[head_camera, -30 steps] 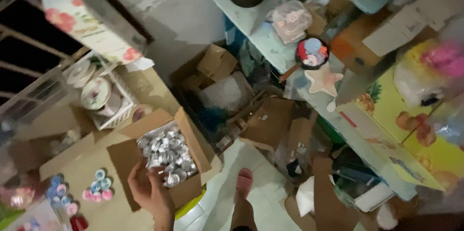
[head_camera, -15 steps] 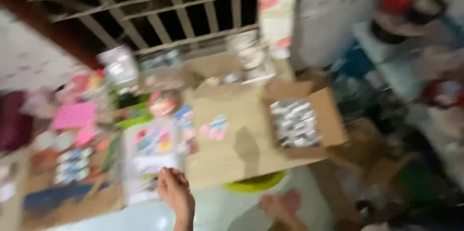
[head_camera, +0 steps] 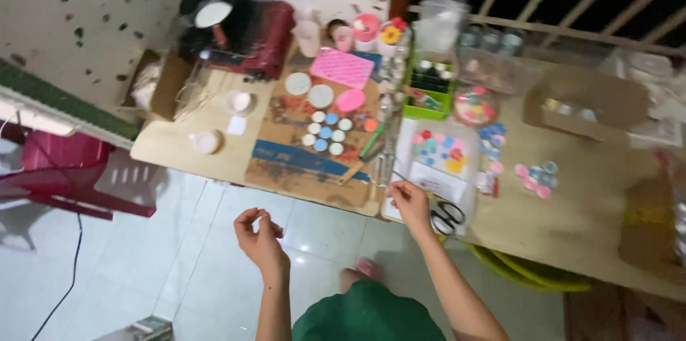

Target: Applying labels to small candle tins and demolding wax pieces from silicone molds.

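Note:
My right hand (head_camera: 411, 201) rests at the near edge of a white tray (head_camera: 437, 182) that holds small coloured discs. Its fingers are pinched together, and I cannot tell whether they hold anything. Black scissors (head_camera: 448, 216) lie just right of that hand on the tray's corner. My left hand (head_camera: 261, 237) hovers over the floor in front of the table (head_camera: 572, 219), fingers loosely curled and apart, with nothing in it. A cardboard sheet (head_camera: 307, 159) with several small round cups lies left of the tray.
A pink ridged slab (head_camera: 341, 67), a green box (head_camera: 429, 92) and jars stand at the back. Small coloured cups (head_camera: 536, 175) and a cardboard box (head_camera: 586, 102) sit to the right. A red plastic chair (head_camera: 78, 169) stands left, and a green basin (head_camera: 529, 273) sits under the table.
The view has swung left from the box of silver cups to the table's left half. My left hand left that box and now hangs free. My right hand has come to the white tray.

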